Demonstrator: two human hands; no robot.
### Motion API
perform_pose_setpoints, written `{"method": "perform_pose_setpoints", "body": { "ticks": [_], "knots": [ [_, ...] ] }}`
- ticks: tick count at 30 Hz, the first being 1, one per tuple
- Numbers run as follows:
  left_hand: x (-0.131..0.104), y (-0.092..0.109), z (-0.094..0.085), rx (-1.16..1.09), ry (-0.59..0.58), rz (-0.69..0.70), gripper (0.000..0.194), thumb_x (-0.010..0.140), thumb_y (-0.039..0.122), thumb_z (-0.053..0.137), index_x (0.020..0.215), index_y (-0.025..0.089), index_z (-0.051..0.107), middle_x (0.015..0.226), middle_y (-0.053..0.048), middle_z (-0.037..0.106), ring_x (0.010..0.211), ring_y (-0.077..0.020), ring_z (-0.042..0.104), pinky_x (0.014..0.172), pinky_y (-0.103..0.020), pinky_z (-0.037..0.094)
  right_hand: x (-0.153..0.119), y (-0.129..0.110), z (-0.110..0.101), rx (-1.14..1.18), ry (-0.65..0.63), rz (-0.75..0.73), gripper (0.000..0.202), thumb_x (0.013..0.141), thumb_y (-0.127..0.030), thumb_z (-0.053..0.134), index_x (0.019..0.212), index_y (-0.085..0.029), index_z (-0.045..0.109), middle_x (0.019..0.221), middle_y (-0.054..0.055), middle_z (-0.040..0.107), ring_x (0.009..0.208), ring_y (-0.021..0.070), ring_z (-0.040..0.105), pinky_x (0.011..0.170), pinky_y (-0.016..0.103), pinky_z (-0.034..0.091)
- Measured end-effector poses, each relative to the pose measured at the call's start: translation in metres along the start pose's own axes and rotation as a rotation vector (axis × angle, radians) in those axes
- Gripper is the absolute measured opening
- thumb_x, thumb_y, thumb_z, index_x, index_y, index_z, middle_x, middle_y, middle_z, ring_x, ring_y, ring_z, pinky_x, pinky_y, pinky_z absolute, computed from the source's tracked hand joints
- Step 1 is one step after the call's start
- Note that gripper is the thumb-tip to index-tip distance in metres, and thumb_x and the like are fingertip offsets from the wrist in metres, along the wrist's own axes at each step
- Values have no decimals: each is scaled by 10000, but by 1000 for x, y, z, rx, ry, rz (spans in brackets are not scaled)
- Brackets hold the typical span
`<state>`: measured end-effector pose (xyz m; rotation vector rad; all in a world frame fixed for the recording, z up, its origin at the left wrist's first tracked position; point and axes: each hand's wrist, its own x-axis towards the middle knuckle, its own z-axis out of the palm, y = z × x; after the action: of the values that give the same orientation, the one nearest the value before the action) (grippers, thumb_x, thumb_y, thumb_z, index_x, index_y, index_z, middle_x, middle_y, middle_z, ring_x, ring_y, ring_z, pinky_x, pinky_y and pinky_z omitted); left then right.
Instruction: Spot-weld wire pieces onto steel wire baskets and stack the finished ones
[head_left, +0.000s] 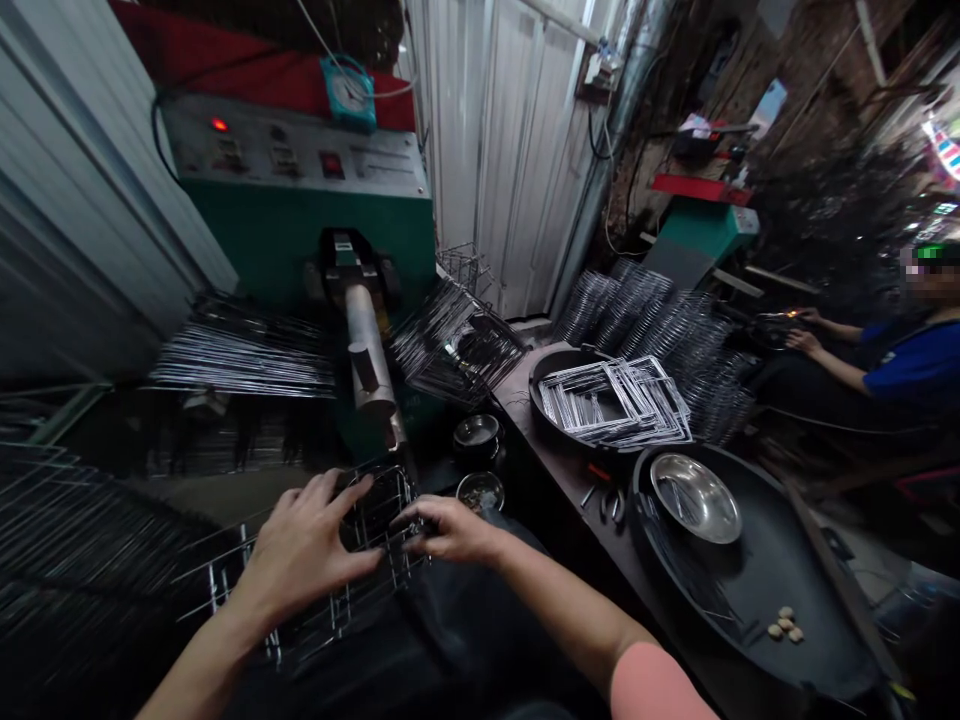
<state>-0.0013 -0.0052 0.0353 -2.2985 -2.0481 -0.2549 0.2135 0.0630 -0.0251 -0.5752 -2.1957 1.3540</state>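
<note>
A wire rack (pixel 341 610) of thin shiny rods lies low in front of me, over my lap, below the spot-welding machine's (pixel 367 340) electrode arm. My left hand (pixel 311 540) reaches over the rack with thumb and fingers spread; whether it touches the rods is hard to see. At the rack's right side, the fingers of my right hand (pixel 454 530) are bent round the wires and seem to grip them. Just beyond my right hand stand two small metal bowls (pixel 476 432), the nearer one holding small bits.
Wire bundles (pixel 244 355) flank the machine. On the right bench, a black tray (pixel 551 425) holds rectangular wire frames (pixel 637 395); pliers (pixel 613 505) lie beside it. Another tray (pixel 795 560) carries a steel bowl (pixel 697 500). A co-worker in blue (pixel 911 365) sits far right.
</note>
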Motion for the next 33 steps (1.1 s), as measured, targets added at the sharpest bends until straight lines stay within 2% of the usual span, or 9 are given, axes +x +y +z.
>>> {"method": "perform_pose_setpoints", "body": {
  "ticks": [4,10,14,17,22,25,29,33],
  "knots": [
    [6,-4,3,-8,-16,29,710,647,494,679,1276,163,669,1335,-225,605,1194,-436,588,965,-546,511,7,9,4,-236,-12,-133,272,860,-142,665,1130,-132,697,1112,118,703,1049,189,667,931,285,521],
    [11,-14,10,-12,-21,61,731,647,478,684,1293,137,657,1353,-254,588,1239,-451,561,987,-565,499,7,11,12,-404,48,-88,307,861,-112,650,1150,-203,703,1191,75,695,1087,158,680,939,243,525],
    [15,-20,16,-41,34,59,730,632,478,700,1297,178,657,1351,-228,596,1242,-447,560,996,-563,495,12,9,9,-443,41,-85,262,888,-150,646,1132,-219,711,1201,66,695,1089,148,682,934,230,521],
    [22,-22,18,-67,26,23,726,637,489,689,1299,194,658,1358,-214,596,1207,-445,581,980,-565,505,19,8,3,-456,59,-93,208,921,-194,629,1109,-210,717,1162,69,710,1067,148,689,919,231,525],
    [32,-21,15,-102,-3,-35,704,633,482,677,1275,192,674,1348,-203,602,1184,-435,598,978,-552,511,31,6,-7,-464,74,-121,159,945,-220,621,1052,-161,723,1075,91,733,1001,158,704,886,239,535],
    [33,-18,15,-118,-14,-47,687,635,491,662,1260,206,683,1322,-193,619,1150,-423,619,950,-542,526,30,4,-9,-467,61,-131,147,945,-208,620,1048,-170,717,1103,85,731,1022,151,697,897,234,530],
    [35,-16,13,-105,7,-11,719,634,504,643,1267,165,677,1305,-222,616,1184,-421,600,972,-535,510,26,3,-9,-504,41,-108,168,947,-193,602,1079,-199,706,1130,65,721,1040,134,689,901,228,526],
    [47,-22,8,-89,-23,-57,736,635,521,650,1292,190,661,1357,-208,590,1214,-413,583,998,-531,492,39,5,-12,-542,99,-86,174,937,-182,608,1078,-199,708,1122,67,720,1025,141,693,897,235,525]
  ]
}}
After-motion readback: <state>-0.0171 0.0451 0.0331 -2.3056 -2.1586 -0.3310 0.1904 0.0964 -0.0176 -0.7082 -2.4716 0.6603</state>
